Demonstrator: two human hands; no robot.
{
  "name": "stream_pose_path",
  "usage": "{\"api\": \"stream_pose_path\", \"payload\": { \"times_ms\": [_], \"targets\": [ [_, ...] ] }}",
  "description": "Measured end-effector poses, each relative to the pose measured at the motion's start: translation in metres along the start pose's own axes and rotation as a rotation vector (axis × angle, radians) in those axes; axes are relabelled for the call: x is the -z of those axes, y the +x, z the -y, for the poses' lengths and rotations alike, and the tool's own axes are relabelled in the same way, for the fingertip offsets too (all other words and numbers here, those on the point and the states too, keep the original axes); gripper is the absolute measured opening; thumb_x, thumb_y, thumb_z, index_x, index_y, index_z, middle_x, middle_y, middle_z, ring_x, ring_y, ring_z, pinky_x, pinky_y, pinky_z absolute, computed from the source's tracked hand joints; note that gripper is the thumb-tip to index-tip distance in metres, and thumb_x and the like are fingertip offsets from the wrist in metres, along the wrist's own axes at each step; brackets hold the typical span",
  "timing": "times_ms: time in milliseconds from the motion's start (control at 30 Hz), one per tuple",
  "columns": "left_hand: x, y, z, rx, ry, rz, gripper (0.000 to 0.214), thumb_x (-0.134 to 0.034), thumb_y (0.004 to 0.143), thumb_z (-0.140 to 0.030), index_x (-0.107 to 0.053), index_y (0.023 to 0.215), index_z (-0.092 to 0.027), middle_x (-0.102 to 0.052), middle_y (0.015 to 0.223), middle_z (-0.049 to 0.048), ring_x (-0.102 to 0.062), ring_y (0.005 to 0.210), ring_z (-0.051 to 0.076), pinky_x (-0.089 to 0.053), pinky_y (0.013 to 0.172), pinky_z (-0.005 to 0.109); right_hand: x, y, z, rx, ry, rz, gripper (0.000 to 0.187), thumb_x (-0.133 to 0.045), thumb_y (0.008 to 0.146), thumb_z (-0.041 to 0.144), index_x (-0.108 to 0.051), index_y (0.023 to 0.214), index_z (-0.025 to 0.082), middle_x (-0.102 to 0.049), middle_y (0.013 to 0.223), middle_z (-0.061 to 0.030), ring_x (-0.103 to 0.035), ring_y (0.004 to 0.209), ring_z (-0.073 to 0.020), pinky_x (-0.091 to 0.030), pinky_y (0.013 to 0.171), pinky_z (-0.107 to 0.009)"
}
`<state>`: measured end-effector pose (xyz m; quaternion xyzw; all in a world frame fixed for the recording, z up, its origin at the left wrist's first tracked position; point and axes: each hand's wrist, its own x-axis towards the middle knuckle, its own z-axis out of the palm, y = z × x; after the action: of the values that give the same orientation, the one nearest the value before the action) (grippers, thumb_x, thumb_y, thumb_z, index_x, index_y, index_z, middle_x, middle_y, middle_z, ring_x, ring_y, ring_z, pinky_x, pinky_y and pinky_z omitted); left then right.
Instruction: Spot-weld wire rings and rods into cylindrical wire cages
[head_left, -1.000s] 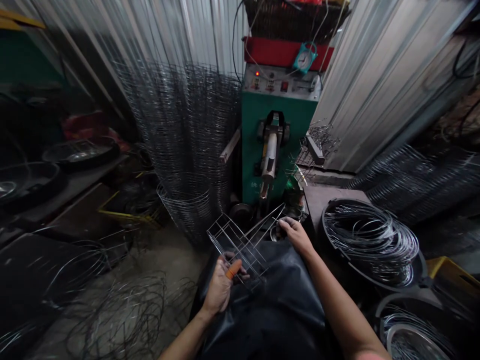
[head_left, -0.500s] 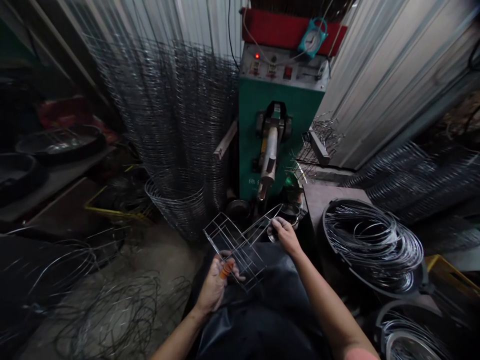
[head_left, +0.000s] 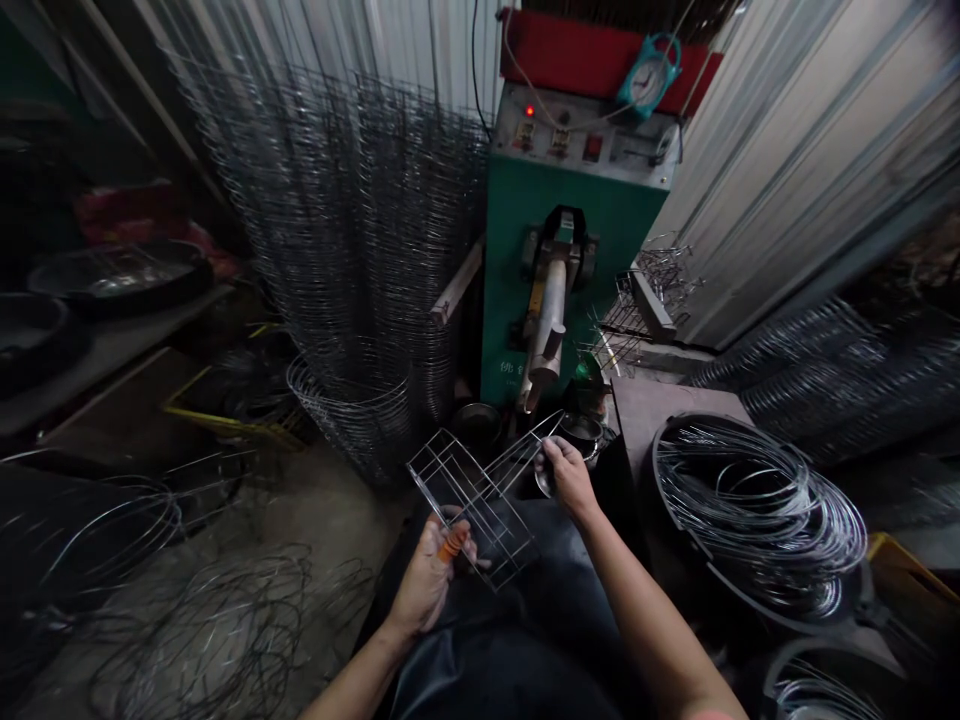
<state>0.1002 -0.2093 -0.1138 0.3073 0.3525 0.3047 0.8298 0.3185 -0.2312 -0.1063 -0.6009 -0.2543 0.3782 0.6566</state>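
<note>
A small wire rack (head_left: 480, 500), a grid of thin silvery rods, tilts above my lap. My left hand (head_left: 433, 568), with orange tape around the thumb, is closed on its near left edge. My right hand (head_left: 566, 475) pinches a narrow bent wire piece (head_left: 517, 455) that runs down to the left against the rack. Whether the wire piece is joined to the rack I cannot tell. Just beyond both hands is the metal arm (head_left: 546, 335) of a green machine (head_left: 506, 250), apart from the rack.
Tall stacks of wire rings (head_left: 330, 230) stand left of the machine. At right, a black basin (head_left: 664, 500) holds coiled wire hoops (head_left: 757, 500). Loose wire (head_left: 217, 630) lies on the floor at left. A blue clock-like dial (head_left: 646, 82) hangs on the machine's top.
My view has shifted slightly, so the machine and the basin sit farther right. Both hands keep their hold, and the rack has barely moved.
</note>
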Motion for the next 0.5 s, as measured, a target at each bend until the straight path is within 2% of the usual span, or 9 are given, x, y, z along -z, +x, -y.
{"api": "stream_pose_path", "payload": {
  "times_ms": [300,500],
  "targets": [
    [-0.009,0.013,-0.006,-0.025,0.016,-0.007,0.042,-0.070,0.067,-0.040,-0.045,0.095,-0.021,-0.051,0.064,-0.0042,-0.050,0.056,0.010,-0.044,0.055,0.023,-0.003,0.022,0.001,0.035,0.043,-0.027,0.032,-0.064,0.068,0.048,-0.052,0.065,0.019,-0.049,0.057,0.0037,-0.045,0.050,-0.0085,-0.038,0.048,-0.021],
    [-0.016,0.023,-0.010,-0.013,0.032,-0.030,0.039,-0.069,0.067,-0.042,-0.045,0.090,-0.021,-0.050,0.062,-0.0062,-0.050,0.055,0.008,-0.045,0.054,0.022,-0.006,0.037,0.000,0.068,0.077,-0.053,0.028,-0.064,0.070,0.044,-0.052,0.064,0.019,-0.048,0.055,0.0047,-0.044,0.049,-0.0077,-0.038,0.049,-0.020]
  ]
}}
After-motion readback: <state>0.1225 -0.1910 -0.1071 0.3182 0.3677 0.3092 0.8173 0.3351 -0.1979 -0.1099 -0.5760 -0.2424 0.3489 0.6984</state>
